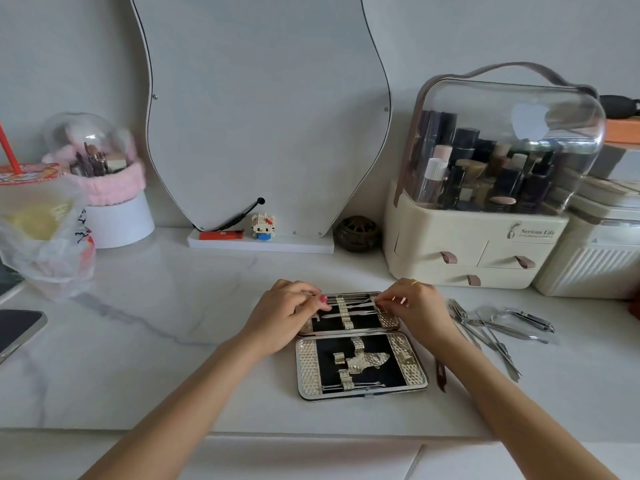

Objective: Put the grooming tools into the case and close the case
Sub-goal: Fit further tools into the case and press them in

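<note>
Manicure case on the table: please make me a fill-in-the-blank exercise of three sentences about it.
1. The case lies ____ on the table.
2. Both hands, left hand and right hand, work at the ____ half of the case.
3. The loose tools lie to the ____ of the case.

Missing words: open; far; right
</note>
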